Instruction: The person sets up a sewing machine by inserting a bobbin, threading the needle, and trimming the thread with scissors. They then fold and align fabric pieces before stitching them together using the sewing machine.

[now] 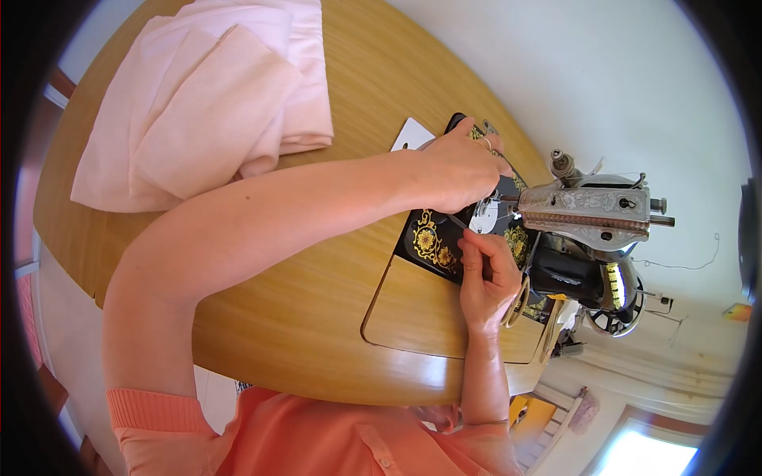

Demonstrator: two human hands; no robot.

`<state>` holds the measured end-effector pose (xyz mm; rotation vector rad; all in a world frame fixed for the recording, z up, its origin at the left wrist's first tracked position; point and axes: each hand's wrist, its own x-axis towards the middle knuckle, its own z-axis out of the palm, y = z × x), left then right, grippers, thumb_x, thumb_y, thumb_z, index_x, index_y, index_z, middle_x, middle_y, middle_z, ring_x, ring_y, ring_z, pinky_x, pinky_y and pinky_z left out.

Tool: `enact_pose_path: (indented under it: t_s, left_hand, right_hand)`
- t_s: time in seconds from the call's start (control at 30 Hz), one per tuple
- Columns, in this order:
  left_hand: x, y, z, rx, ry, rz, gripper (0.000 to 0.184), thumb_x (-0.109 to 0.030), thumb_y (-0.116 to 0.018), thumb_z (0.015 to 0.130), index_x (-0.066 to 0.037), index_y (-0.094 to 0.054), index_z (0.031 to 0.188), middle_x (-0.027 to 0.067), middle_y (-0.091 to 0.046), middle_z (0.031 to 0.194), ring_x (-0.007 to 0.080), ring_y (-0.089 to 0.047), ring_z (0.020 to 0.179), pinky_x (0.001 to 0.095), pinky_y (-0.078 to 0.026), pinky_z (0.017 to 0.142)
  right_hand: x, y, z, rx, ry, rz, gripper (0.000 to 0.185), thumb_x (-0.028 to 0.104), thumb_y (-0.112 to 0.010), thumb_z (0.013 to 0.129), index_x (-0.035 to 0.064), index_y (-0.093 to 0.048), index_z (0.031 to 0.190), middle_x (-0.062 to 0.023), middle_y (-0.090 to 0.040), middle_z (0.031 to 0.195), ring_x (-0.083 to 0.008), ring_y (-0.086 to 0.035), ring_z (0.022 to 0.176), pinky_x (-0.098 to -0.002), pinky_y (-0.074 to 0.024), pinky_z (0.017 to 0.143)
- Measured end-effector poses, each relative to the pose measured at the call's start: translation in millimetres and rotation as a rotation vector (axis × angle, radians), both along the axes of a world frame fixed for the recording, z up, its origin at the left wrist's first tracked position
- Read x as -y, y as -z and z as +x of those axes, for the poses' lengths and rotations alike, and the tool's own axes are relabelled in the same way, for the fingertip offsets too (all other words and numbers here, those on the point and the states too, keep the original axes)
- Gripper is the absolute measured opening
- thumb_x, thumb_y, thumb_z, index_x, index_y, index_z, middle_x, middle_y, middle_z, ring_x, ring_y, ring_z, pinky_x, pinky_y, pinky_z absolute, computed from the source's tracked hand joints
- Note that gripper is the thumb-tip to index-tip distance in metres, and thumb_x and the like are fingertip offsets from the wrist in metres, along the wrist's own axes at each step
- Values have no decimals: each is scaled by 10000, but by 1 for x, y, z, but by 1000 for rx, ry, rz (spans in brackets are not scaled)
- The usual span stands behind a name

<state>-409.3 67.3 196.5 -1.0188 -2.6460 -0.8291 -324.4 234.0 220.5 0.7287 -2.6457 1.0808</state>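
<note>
A black sewing machine with gold flower patterns on its bed (429, 238) is under both hands. My left hand (464, 170), a ring on one finger, reaches over the bed beside the needle area. Its fingers are bent, and what they hold, if anything, is hidden. My right hand (492, 285) pinches a thin dark tool (458, 222) near the silver needle plate (485, 214); its exact kind is too small to tell. The machine's engraved silver head (587, 213) stands just right of both hands.
Folded pale pink cloth (214, 111) lies on the wooden table (286, 317) at the upper left. A white flat piece (411, 133) sits beside the bed, partly behind my left hand. The handwheel (619, 317) is at the right, near the wall (635, 95).
</note>
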Motion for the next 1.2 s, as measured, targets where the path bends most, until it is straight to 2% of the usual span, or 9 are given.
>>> enact_pose_path:
  t_s: [0.1,0.3,0.4,0.7,0.8,0.9,1.1,1.2]
  left_hand:
    - [0,0,1,-34,-6,-7,156,-42,-646,695,-100,-741,805,2,-532,1327,267,-371,1309,569,-260,1044]
    - [-7,9,0,-53,-87,83,121,-83,-623,736,-96,-743,746,-4,-506,1351,271,-358,1317,546,-265,1066]
    - [-3,1,3,-62,-87,-3,131,-108,-614,752,-95,-744,747,-7,-493,1363,272,-353,1319,540,-269,1072]
    - [0,-2,3,-112,42,-38,136,-108,-617,742,-116,-751,762,-9,-490,1370,272,-367,1315,551,-281,1067]
    - [-2,-1,1,-24,-19,-44,139,-110,-614,744,-121,-751,761,0,-494,1370,274,-377,1314,558,-276,1070]
    - [-10,11,-3,-73,-129,19,142,-114,-612,743,-124,-752,767,20,-507,1360,284,-390,1308,562,-268,1077]
    - [-7,-3,5,-18,-80,-46,178,-105,-610,772,-105,-752,879,56,-500,1371,316,-385,1314,542,-246,1099]
    - [-9,4,1,-90,-97,-82,224,-147,-635,760,-107,-729,958,65,-524,1344,316,-408,1305,573,-258,1074]
  right_hand:
    - [-1,0,0,-11,-8,3,108,-38,-647,840,-8,-661,942,-108,-638,819,-163,-605,705,-236,-463,607]
    - [2,-1,-1,-31,-19,8,112,-31,-651,840,0,-666,946,-100,-638,818,-148,-593,688,-223,-441,575]
    - [1,0,0,-29,-15,8,117,-29,-653,839,4,-668,950,-97,-638,818,-140,-586,679,-219,-433,565]
    - [-1,2,-1,-7,0,-6,120,-32,-652,838,7,-671,950,-92,-639,821,-126,-576,664,-206,-417,551]
    - [0,2,-1,-9,-5,-16,122,-33,-651,839,8,-672,952,-90,-640,822,-120,-570,657,-203,-408,543]
    - [-1,3,-1,-1,7,-16,121,-32,-649,840,6,-672,953,-88,-640,824,-114,-564,652,-203,-402,537]
    - [-2,3,-1,7,2,-23,122,-35,-649,838,4,-671,952,-85,-639,822,-106,-554,643,-197,-396,534]
    - [-1,3,-1,1,-1,-20,126,-39,-647,836,4,-672,952,-85,-638,822,-101,-543,630,-196,-390,528]
